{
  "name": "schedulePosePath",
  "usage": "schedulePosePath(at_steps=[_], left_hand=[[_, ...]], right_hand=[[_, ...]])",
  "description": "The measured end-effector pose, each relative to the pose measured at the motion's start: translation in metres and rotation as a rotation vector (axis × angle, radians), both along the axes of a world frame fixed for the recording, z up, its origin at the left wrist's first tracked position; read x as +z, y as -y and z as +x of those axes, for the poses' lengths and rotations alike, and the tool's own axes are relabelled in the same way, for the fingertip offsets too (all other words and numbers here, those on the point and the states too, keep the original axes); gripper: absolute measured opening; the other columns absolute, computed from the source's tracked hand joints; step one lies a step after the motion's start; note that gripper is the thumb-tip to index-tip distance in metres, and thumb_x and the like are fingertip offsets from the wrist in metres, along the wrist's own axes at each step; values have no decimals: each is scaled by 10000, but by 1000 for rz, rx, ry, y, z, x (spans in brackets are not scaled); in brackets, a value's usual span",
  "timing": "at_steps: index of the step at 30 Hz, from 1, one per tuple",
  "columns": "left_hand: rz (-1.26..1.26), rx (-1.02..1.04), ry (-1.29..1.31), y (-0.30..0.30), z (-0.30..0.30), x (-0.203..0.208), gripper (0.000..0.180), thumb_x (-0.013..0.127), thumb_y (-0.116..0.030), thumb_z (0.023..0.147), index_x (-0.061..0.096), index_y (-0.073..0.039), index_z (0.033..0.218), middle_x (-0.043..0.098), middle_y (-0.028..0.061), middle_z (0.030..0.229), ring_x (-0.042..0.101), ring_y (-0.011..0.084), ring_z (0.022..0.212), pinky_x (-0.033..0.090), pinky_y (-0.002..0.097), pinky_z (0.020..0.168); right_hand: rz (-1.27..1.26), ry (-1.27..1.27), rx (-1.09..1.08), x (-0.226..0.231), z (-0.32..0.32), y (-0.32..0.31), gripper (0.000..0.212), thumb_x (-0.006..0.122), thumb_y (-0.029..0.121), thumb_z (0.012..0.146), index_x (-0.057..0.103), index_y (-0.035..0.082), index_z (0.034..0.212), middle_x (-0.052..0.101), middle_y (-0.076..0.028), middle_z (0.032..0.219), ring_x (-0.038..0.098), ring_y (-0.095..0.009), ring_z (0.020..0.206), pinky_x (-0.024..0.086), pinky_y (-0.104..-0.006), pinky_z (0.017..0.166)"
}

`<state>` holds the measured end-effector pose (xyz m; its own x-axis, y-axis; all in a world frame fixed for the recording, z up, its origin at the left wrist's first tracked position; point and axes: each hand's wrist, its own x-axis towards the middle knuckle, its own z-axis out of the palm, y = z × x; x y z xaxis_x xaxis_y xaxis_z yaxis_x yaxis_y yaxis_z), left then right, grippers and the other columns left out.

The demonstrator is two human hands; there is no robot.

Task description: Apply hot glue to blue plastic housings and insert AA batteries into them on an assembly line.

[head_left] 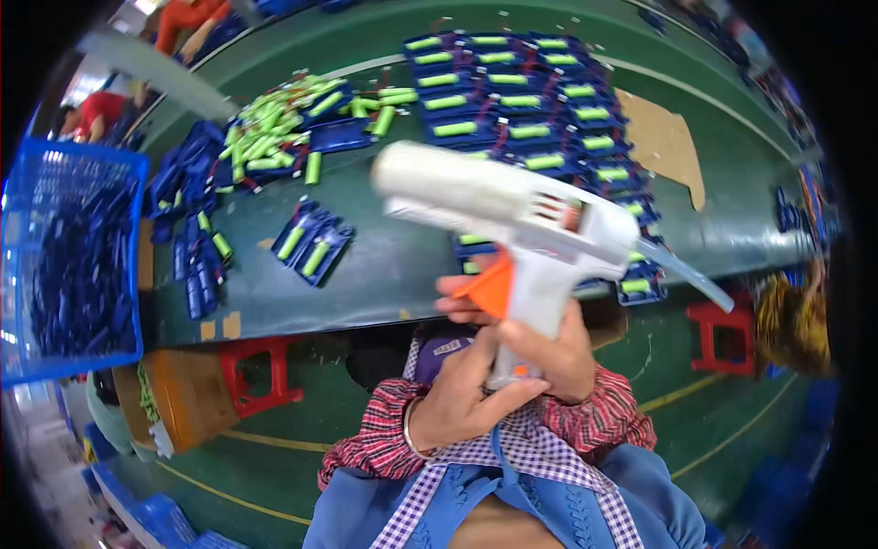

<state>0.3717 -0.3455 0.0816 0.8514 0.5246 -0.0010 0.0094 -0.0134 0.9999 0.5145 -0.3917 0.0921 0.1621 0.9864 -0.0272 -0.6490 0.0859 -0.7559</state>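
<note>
In the head view, the glue gun [526, 220] is held up above the near edge of the bench [393, 229], its barrel [439, 178] pointed far and left. The right hand [562, 357] is closed round the grip [540, 302], fingertips showing beside the orange trigger [491, 285]; whether the trigger is being squeezed cannot be told. The left hand [466, 393] is curled round the butt of the grip, thumb laid across it, the contact partly hidden. The gun is likely light but front-heavy, stiff, and smooth enough to slip a little; it is best taken by the grip, and the barrel's front should be avoided as possibly hot. Its shell looks like hard white plastic, slotted at the side and blurred at the front. A translucent glue stick [686, 274], probably rubbery and easily bent, is left jutting from the rear. The bench is smooth and green. Thin-walled blue trays [340, 240] are fitted with smooth green cylindrical cells [265, 137], more being heaped at far left. Flat, matte cardboard [654, 137] is laid at far right; at left, a lattice-walled basket [82, 149] is filled with blue pieces [82, 265].
</note>
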Motion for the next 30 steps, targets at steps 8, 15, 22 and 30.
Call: schedulePosePath(at_steps=[8, 15, 22, 30], left_hand=[[637, 541, -116, -48, -30, -4, 235, 778, -110, 786, 639, 5, 937, 645, 132, 869, 638, 291, 748, 511, 369, 638], [1022, 954, -407, -121, -101, -35, 176, 699, -5, 823, 624, 18, 980, 604, 166, 975, 577, 349, 926, 465, 425, 793], [1128, 891, -390, -163, -109, -55, 125, 682, 9, 819, 629, -6, 932, 607, 134, 944, 585, 328, 895, 476, 414, 771], [1177, 726, -428, -185, -119, -31, 102, 693, -39, 809, 648, -9, 896, 608, 130, 883, 592, 326, 875, 490, 416, 729]], right_hand=[[-47, 177, -251, 15, 11, -13, 652, 598, 102, 850, 328, -80, 1414, 450, -293, 1402, 465, -408, 1309, 376, -502, 1102], [-90, 244, -303, 16, 14, -3, 679, 637, 142, 831, 351, -93, 1399, 482, -298, 1369, 480, -422, 1292, 388, -518, 1086], [-106, 377, -271, 18, 14, 4, 718, 639, 149, 814, 314, -102, 1404, 458, -310, 1378, 464, -422, 1303, 364, -549, 1099], [-145, 353, -281, 25, 10, 9, 714, 674, 149, 803, 357, -122, 1383, 508, -308, 1329, 513, -425, 1255, 447, -531, 1036]])
